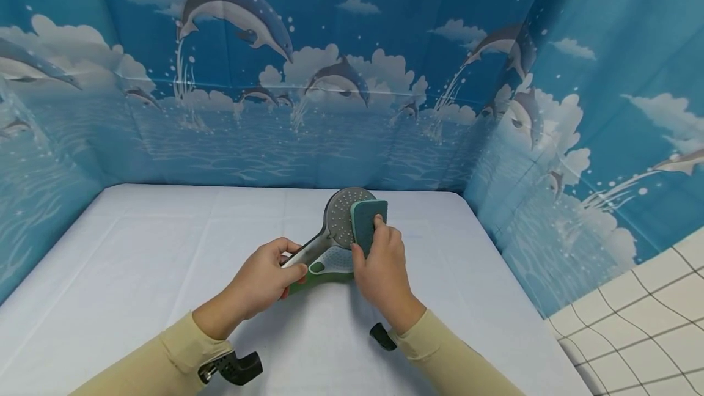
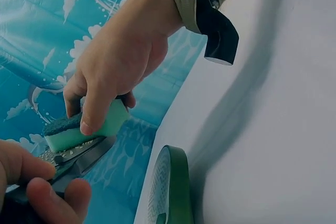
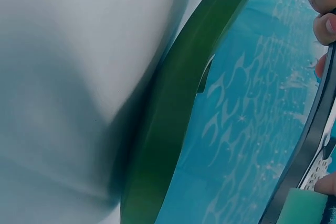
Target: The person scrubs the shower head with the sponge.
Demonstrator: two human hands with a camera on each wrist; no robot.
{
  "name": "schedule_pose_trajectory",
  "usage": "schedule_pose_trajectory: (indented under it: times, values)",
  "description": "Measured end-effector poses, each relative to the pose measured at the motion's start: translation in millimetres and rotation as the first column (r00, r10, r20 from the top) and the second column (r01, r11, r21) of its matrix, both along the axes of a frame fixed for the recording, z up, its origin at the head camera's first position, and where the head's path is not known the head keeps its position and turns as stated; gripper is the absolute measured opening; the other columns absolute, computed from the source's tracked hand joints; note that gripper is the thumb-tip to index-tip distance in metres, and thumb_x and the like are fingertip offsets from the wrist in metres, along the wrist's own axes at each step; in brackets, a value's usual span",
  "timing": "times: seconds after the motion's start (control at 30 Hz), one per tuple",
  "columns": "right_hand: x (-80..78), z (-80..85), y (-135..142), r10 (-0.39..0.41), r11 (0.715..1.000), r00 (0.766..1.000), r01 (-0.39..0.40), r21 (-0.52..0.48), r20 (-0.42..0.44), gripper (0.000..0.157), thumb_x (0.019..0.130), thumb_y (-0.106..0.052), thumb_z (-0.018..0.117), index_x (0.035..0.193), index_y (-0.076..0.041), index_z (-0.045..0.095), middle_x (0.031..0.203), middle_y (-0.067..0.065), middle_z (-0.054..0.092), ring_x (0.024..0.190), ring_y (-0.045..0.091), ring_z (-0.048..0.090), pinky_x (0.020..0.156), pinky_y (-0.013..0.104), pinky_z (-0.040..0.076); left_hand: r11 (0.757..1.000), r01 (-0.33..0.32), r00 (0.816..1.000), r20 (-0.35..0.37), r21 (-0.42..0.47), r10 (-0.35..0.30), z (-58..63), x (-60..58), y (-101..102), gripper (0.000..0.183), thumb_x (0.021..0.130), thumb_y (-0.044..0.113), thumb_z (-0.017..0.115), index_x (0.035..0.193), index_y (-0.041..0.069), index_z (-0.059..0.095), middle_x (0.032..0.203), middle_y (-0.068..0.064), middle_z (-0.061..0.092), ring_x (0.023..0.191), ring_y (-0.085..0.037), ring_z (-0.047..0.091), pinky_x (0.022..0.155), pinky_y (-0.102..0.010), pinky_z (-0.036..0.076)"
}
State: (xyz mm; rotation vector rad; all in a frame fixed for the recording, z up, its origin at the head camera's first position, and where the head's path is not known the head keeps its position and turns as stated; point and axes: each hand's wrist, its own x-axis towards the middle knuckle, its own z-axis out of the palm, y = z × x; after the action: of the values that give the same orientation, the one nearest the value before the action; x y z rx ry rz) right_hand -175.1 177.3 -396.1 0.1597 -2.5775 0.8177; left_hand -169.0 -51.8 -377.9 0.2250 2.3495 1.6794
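Observation:
My left hand [image 1: 263, 278] grips the handle of a grey shower head [image 1: 338, 217], holding it up above the white table with its dotted spray face toward me. My right hand [image 1: 385, 271] holds a two-layer green sponge [image 1: 370, 225] against the right part of that face, its dark scouring side outward and its light green foam [image 2: 111, 124] toward the nozzles. Fingers and thumb lie along the sponge. Below and behind the shower head is a green-rimmed object [image 1: 324, 278] with a pale textured face and a small green oval; its kind is unclear.
A white cloth-covered table [image 1: 165, 249] lies under my hands. Blue dolphin-print curtains [image 1: 330, 139] stand around its back and sides. A white surface with dark grid lines [image 1: 654, 304] shows at the right. Black wrist mounts [image 1: 238, 368] hang under my sleeves.

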Motion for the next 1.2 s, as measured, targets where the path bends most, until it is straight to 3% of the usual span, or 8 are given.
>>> schedule_pose_trajectory:
  times: [0.37,0.5,0.6,0.83,1.0,1.1,1.2]
  values:
    - [17.5,-1.7,-17.0,0.077,0.991,0.997,-0.073,0.115,-0.029,0.073,0.101,-0.024,0.072,0.158,0.003,0.036,0.138,0.03,0.048,0.12,0.04,0.054,0.1,0.056,0.05,0.999,0.027,0.999,0.027,0.038,-0.028,-2.3,-5.0,0.0,0.025,0.101,0.015,0.066,0.125,0.009,0.063,0.094,-0.014,0.075,0.054,-0.016,0.049,0.05,-0.031,0.04]
    - [28.4,-3.4,-26.6,0.204,0.958,0.975,-0.18,0.223,-0.092,0.071,0.099,-0.026,0.074,0.157,0.001,0.042,0.136,0.027,0.052,0.116,0.038,0.059,0.095,0.053,0.053,0.999,0.028,0.999,0.026,0.033,-0.028,-0.7,-6.5,2.5,0.024,0.101,0.016,0.066,0.123,0.007,0.063,0.093,-0.014,0.076,0.053,-0.016,0.051,0.051,-0.031,0.042]
    - [31.1,-1.9,-27.0,0.265,0.925,0.956,-0.214,0.313,-0.129,0.068,0.098,-0.027,0.076,0.155,-0.002,0.047,0.134,0.025,0.056,0.11,0.035,0.061,0.092,0.051,0.054,0.999,0.026,0.999,0.024,0.031,-0.026,0.6,-6.9,3.8,0.023,0.1,0.015,0.066,0.121,0.006,0.063,0.091,-0.012,0.076,0.053,-0.016,0.052,0.053,-0.032,0.045]
    - [26.6,12.4,-17.1,0.204,0.912,0.96,-0.114,0.395,-0.194,0.069,0.094,-0.026,0.08,0.155,-0.013,0.051,0.133,0.02,0.057,0.101,0.031,0.057,0.089,0.047,0.051,0.996,0.055,0.998,0.029,0.065,-0.057,5.4,-6.4,0.5,0.033,0.101,0.013,0.065,0.133,0.005,0.059,0.095,-0.011,0.076,0.055,-0.017,0.05,0.054,-0.032,0.046]
    - [22.6,9.7,-9.5,0.216,0.904,0.937,-0.085,0.42,-0.276,0.069,0.091,-0.021,0.083,0.152,-0.012,0.054,0.133,0.022,0.057,0.101,0.035,0.057,0.087,0.05,0.051,0.986,0.085,0.993,0.07,0.142,-0.096,7.9,-6.9,-6.6,0.037,0.104,0.014,0.063,0.137,0.003,0.054,0.095,-0.01,0.075,0.057,-0.015,0.05,0.053,-0.03,0.044]
    - [14.0,5.0,3.8,0.178,0.916,0.94,-0.05,0.398,-0.29,0.069,0.089,-0.017,0.085,0.152,-0.011,0.055,0.136,0.024,0.056,0.105,0.04,0.057,0.09,0.055,0.051,0.977,0.078,0.988,0.117,0.199,-0.103,7.4,-8.2,-13.8,0.036,0.105,0.014,0.061,0.138,0.003,0.05,0.093,-0.009,0.072,0.058,-0.013,0.047,0.05,-0.026,0.037]
    - [2.7,5.4,19.2,0.106,0.952,0.969,-0.034,0.305,-0.223,0.068,0.094,-0.017,0.08,0.154,-0.008,0.051,0.139,0.027,0.053,0.109,0.043,0.057,0.092,0.059,0.049,0.971,0.075,0.984,0.14,0.226,-0.108,6.8,-9.4,-18.9,0.036,0.106,0.014,0.059,0.138,0.003,0.048,0.091,-0.008,0.07,0.057,-0.012,0.046,0.049,-0.025,0.033]
